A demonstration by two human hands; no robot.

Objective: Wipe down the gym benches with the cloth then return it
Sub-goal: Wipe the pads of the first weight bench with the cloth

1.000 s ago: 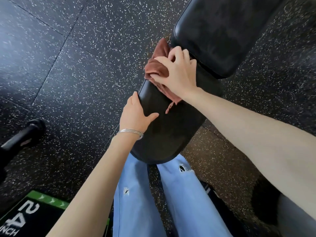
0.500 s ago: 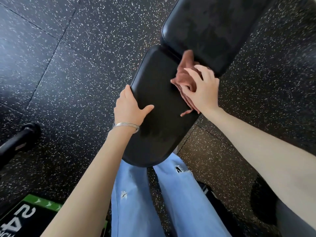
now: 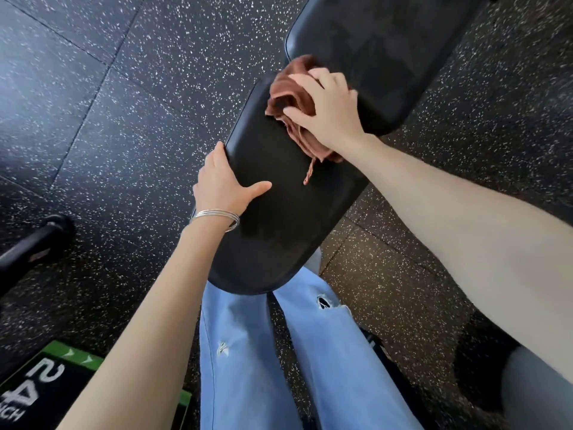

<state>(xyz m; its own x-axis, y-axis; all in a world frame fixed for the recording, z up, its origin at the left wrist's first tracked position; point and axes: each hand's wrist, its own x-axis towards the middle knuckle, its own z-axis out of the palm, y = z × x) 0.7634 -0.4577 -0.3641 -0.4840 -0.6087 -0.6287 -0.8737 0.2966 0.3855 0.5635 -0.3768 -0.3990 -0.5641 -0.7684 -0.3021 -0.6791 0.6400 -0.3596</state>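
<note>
Right hand: the right hand (image 3: 328,116) lies on top of the bunched cloth (image 3: 288,94). Its fingers are a little apart and curved round the bunch, and the thumb reaches out on the near side, so it holds the cloth and presses it down.

Cloth: reddish-brown and crumpled, it sits at the far end of the seat pad (image 3: 279,218), left of the middle. Its far edge is against the gap where the back pad (image 3: 387,35) begins, and a thin loop trails from it toward the person.

Left hand: the left hand (image 3: 223,184) grips the left edge of the seat pad. The thumb lies flat on top; the fingers go over the side and their tips are hidden. Thin bangles (image 3: 217,216) ring the wrist.

Just changed: a second ago the cloth was at the pad's left edge, and half a second ago it was over on the right side. It is now left of the middle again. The left hand has kept its place on the edge throughout.

What that means: this looks like side-to-side strokes across the strip next to the gap, with the left hand bracing the person. The wiping seems to be underway but not finished. The near end of the seat and the back pad probably still need passes, and returning the cloth comes later.

Around: a speckled floor (image 3: 124,119), blue jeans (image 3: 248,352) below the pad, and a green-edged box (image 3: 46,389) at lower left.
</note>
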